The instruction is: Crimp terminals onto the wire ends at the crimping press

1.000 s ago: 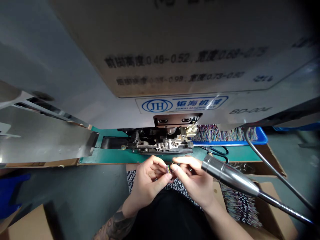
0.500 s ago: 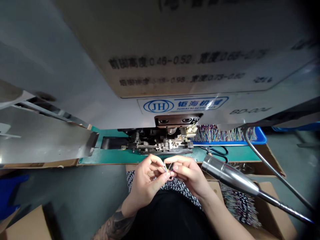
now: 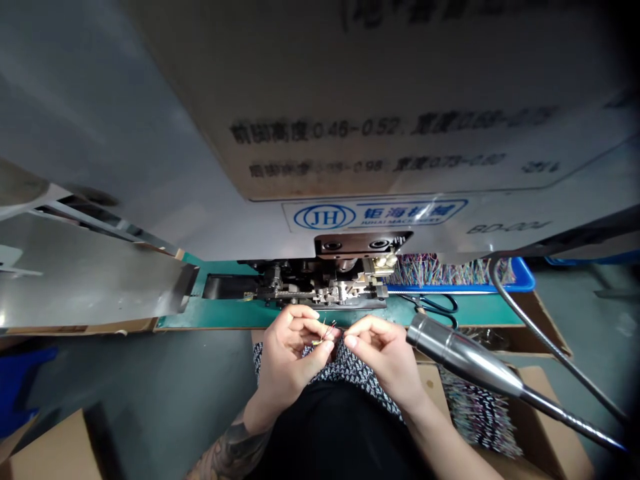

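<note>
My left hand (image 3: 293, 353) pinches a small bundle of thin coloured wires (image 3: 326, 331), their loose ends fanning up toward the machine. Close beside it, my right hand (image 3: 385, 357) has its fingers curled, fingertips at the same wires; whether it grips them I cannot tell. Both hands hover just in front of the black and metal crimping head (image 3: 325, 290) of a grey machine (image 3: 350, 133) on a green mat (image 3: 225, 313).
A blue tray (image 3: 520, 277) full of coloured wires sits behind the head at right, with black scissors (image 3: 437, 305) before it. A metal lamp head on a gooseneck (image 3: 460, 357) juts in at right. Cardboard boxes (image 3: 550, 427) with wires lie lower right. A metal chute (image 3: 90, 273) stands left.
Both hands have risen closer to the crimping head. The right hand has drawn slightly apart from the left, and the wire ends now fan out between them.
</note>
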Tool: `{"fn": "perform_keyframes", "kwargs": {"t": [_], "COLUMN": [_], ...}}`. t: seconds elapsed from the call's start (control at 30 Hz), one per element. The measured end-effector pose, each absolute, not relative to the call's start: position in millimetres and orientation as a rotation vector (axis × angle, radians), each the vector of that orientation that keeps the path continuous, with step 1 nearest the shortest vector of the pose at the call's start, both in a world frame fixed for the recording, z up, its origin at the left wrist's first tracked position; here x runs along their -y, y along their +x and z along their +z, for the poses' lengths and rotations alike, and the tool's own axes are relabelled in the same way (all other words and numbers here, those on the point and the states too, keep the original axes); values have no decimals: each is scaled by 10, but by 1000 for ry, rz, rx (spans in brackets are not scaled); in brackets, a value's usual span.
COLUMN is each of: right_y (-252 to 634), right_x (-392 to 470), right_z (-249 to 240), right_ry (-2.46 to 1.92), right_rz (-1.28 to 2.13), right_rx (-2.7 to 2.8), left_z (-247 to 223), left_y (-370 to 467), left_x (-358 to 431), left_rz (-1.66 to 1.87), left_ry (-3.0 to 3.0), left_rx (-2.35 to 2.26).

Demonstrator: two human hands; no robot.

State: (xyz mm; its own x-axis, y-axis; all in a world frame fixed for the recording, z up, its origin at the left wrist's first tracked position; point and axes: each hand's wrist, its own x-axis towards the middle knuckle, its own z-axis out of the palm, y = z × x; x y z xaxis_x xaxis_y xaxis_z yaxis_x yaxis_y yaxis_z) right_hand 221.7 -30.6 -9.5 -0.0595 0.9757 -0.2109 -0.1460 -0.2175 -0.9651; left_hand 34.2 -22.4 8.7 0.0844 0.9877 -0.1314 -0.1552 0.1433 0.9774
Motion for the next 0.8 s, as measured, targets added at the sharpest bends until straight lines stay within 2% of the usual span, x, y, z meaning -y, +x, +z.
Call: {"fn": "perform_keyframes", "kwargs": {"t": [0.37, 0.53, 0.63, 0.67, 0.8], "right_y": [2317, 3014, 3613, 3775, 4063], "right_x": [438, 323, 246, 235, 258], "right_z": [96, -31, -188, -240, -361], "right_ry": [-1221, -1572, -1894, -1939, -1917], "right_rz": [1191, 769, 214, 139, 209], "right_rx": [1452, 1670, 1849, 1905, 2049], "left_z": [46, 78, 95, 98, 94], "left_y": [346, 276, 246, 246, 299], "left_x": [171, 220, 237, 239, 247], "left_rz": [970, 942, 1002, 1022, 1083], "left_ry": [1170, 1104, 1126, 1145, 1155], "left_rx": [-922, -1007, -1054, -1066, -1083]}}
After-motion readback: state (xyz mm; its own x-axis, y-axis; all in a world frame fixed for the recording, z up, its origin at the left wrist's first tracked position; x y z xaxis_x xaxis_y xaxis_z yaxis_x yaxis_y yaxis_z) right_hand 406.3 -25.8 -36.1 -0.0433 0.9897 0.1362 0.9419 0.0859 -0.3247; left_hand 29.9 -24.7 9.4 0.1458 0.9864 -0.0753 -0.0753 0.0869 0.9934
